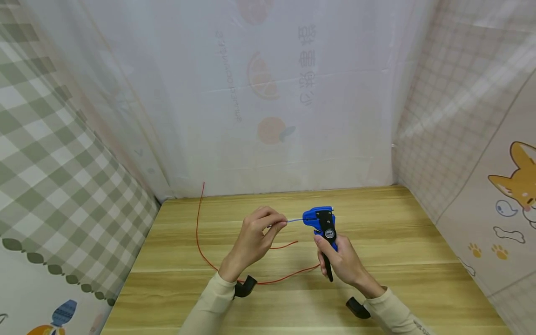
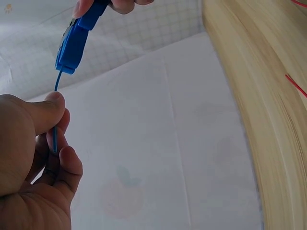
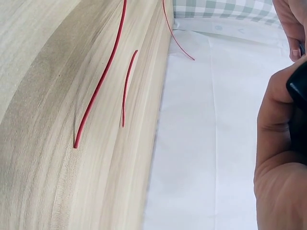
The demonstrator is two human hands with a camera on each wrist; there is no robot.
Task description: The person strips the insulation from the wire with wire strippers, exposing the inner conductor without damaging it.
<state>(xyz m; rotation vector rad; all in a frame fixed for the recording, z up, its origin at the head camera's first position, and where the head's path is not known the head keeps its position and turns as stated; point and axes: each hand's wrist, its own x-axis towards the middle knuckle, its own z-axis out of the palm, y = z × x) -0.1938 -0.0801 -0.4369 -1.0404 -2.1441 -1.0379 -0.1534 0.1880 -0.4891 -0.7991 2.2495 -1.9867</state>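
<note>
Between thumb and fingertips my left hand [image 1: 257, 235] pinches a short blue wire [image 1: 295, 220]. From there the wire runs right to the blue nose of a wire stripper [image 1: 313, 217]. Around the stripper's black and blue handles curls my right hand [image 1: 344, 263], holding it upright above the table. In the left wrist view, one end of the blue wire [image 2: 57, 80] meets the stripper's nose [image 2: 72, 52], and its other end shows below the thumb. How deep the wire sits in the tool is hidden. The right wrist view catches only a dark handle [image 3: 298, 88] in my fingers.
A long red wire [image 1: 198, 228] curves across the wooden table [image 1: 167, 279], one end reaching past the back edge. A shorter red wire [image 1: 286, 246] lies behind my left hand. White sheeting [image 1: 326, 158] hangs behind the table, with a checked curtain [image 1: 54, 116] at the left.
</note>
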